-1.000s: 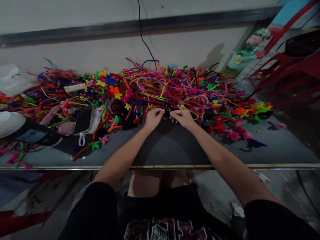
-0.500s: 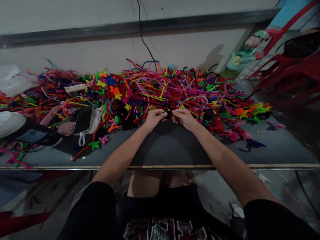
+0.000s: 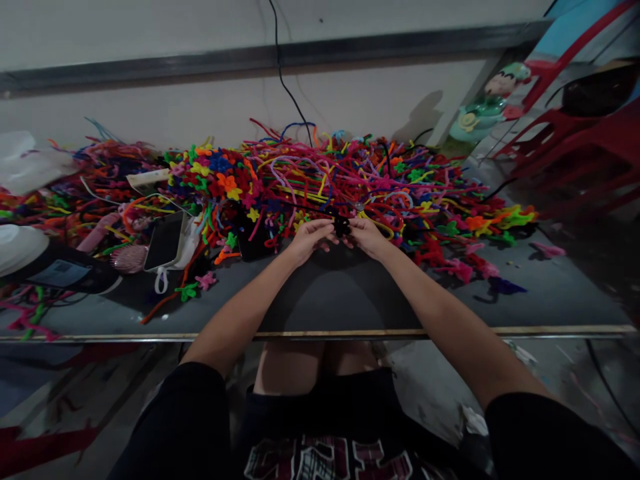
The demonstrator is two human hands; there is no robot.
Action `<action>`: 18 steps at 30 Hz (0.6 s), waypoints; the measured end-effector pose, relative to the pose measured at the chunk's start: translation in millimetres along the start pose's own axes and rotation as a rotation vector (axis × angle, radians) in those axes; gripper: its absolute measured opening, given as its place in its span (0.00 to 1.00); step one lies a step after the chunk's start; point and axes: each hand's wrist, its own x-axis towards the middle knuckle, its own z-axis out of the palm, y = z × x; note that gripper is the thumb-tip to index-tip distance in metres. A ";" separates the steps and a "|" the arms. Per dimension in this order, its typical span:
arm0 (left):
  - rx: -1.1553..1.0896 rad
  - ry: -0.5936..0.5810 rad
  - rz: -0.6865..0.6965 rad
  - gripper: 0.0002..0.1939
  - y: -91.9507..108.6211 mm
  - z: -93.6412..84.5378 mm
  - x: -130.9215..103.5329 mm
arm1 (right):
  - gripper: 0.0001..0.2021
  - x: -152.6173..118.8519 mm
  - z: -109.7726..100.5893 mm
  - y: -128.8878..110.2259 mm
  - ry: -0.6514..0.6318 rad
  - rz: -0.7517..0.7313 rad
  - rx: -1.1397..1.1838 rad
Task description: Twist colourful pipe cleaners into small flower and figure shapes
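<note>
A small black fuzzy piece, looped like a flower, is held between my two hands above the front of the pile. My left hand pinches its left side with thumb and fingers. On its right side, the fingers of my right hand are closed on it. Just behind the hands lies a big heap of coloured fuzzy stems, in pink, red, yellow and blue. Finished-looking flower shapes in orange, yellow and blue sit in the heap to the left.
On the left of the grey table are a phone, a pink brush, a dark container with a white lid and a plastic bag. A black cable hangs down the wall. Red chairs stand at the right.
The black piece now shows more fully between my hands, with its loops visible. My right fingers have shifted around its right side. The whole view has moved slightly.
</note>
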 end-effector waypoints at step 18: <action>-0.067 0.133 0.071 0.20 -17.3 -6.3 18.2 | 0.20 3.8 8.3 7.8 0.244 -0.178 -0.273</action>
